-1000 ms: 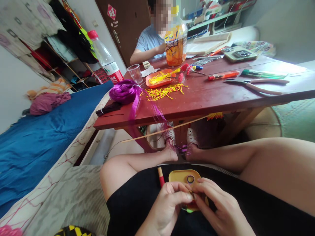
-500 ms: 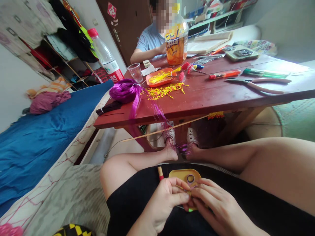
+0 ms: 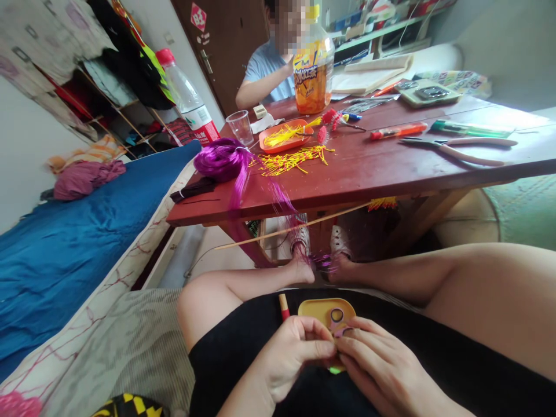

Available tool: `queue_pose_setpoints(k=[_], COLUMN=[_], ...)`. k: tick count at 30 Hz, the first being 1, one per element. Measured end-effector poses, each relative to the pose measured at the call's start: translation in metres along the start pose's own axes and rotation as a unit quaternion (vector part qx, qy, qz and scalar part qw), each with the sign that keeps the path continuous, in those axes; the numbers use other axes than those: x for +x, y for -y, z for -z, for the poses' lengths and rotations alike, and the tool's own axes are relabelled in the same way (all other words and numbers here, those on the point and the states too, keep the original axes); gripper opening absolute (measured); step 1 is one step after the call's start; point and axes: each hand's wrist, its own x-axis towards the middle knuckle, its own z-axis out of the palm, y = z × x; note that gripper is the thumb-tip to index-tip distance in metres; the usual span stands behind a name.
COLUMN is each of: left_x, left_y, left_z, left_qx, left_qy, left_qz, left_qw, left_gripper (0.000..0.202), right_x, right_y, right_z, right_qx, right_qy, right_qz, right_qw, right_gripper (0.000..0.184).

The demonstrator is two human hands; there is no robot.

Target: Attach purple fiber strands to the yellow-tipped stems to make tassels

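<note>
Head camera: a yellow tray (image 3: pixel 309 307) lies on the black cloth (image 3: pixel 243 347) over the person's lap, with the pink-purple handles of a pair of scissors (image 3: pixel 340 328) showing inside it. The person's two hands meet over the tray's near part and cover much of it. The left hand (image 3: pixel 300 352) has its thumb and forefinger drawn into a narrow pinch; the right hand (image 3: pixel 382 360) curls its fingers in from the other side, tips beside the left's, its thumb mostly hidden. What, if anything, lies between the fingertips cannot be told. A bright green bit (image 3: pixel 336 369) peeks out below them. Just left of the tray, a red-and-tan stick (image 3: pixel 284 307) pokes up behind the left hand.

Beyond the knees, a thin wooden rod (image 3: pixel 289 229) crosses at a slant in front of the dark red table (image 3: pixel 343 191). Purple strands (image 3: pixel 220 159) are coiled on its left end, with loose lengths hanging over the edge. Beside them lies a heap of yellow pieces (image 3: pixel 291 162), near an orange tray (image 3: pixel 278 148) holding more yellow strands. Pliers (image 3: pixel 471 149) rest toward the right, near a red pen (image 3: pixel 397 131) and a green pen (image 3: pixel 471 130). Across the table, a person in light blue (image 3: pixel 260 61) sits partly behind a large bottle of amber drink (image 3: pixel 313 87).
</note>
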Motion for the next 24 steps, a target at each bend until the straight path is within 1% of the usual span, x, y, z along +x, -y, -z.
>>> queue_pose_setpoints(k=[2,4,5,7,9,10,11,13,15,16,18,19,20,22,24], left_x=[0.0,0.0,0.0,-0.001,-0.003,-0.005,-0.006,-0.009,-0.012,-0.013,-0.014,-0.013,-0.013,-0.013,-0.012], left_y=[0.0,-0.002,-0.002,-0.004,-0.006,-0.007,-0.009,-0.01,-0.01,-0.009,-0.007,-0.005,-0.003,0.001,0.005], left_z=[-0.001,-0.003,-0.004,-0.006,-0.007,-0.007,-0.007,-0.008,-0.009,-0.009,-0.011,-0.011,-0.012,-0.012,-0.011], left_qx=[0.01,0.049,0.083,0.178,0.281,0.322,0.356,0.41,0.456,0.476,0.512,0.529,0.549,0.589,0.619], left_qy=[-0.015,-0.041,-0.059,-0.099,-0.126,-0.128,-0.122,-0.092,-0.067,-0.063,-0.072,-0.08,-0.089,-0.107,-0.118], left_qz=[-0.029,-0.093,-0.132,-0.207,-0.257,-0.264,-0.259,-0.226,-0.196,-0.191,-0.207,-0.231,-0.264,-0.346,-0.416], left_qw=[0.999,0.994,0.986,0.957,0.916,0.9,0.89,0.879,0.865,0.856,0.831,0.813,0.788,0.722,0.656], left_gripper=[0.026,0.022,0.019,0.015,0.012,0.008,0.006,0.011,0.014,0.014,0.015,0.015,0.017,0.02,0.023], right_x=[-0.001,-0.004,-0.007,-0.013,-0.017,-0.019,-0.019,-0.018,-0.015,-0.014,-0.012,-0.011,-0.011,-0.012,-0.012], right_y=[0.001,0.001,0.0,-0.001,-0.003,-0.004,-0.005,-0.005,-0.005,-0.005,-0.004,-0.004,-0.004,-0.003,-0.003], right_z=[0.0,-0.001,-0.002,-0.005,-0.008,-0.009,-0.009,-0.009,-0.007,-0.007,-0.006,-0.007,-0.008,-0.01,-0.011], right_qx=[0.031,0.083,0.113,0.169,0.222,0.247,0.271,0.31,0.333,0.341,0.353,0.358,0.362,0.37,0.365], right_qy=[0.019,0.067,0.092,0.121,0.116,0.108,0.105,0.11,0.123,0.128,0.127,0.124,0.122,0.12,0.125], right_qz=[-0.031,-0.101,-0.146,-0.241,-0.321,-0.352,-0.376,-0.402,-0.412,-0.415,-0.421,-0.426,-0.43,-0.439,-0.44], right_qw=[0.999,0.989,0.979,0.948,0.913,0.896,0.88,0.854,0.839,0.834,0.826,0.822,0.818,0.81,0.811], right_gripper=[0.022,0.019,0.018,0.016,0.017,0.019,0.02,0.021,0.019,0.019,0.019,0.02,0.021,0.025,0.025])
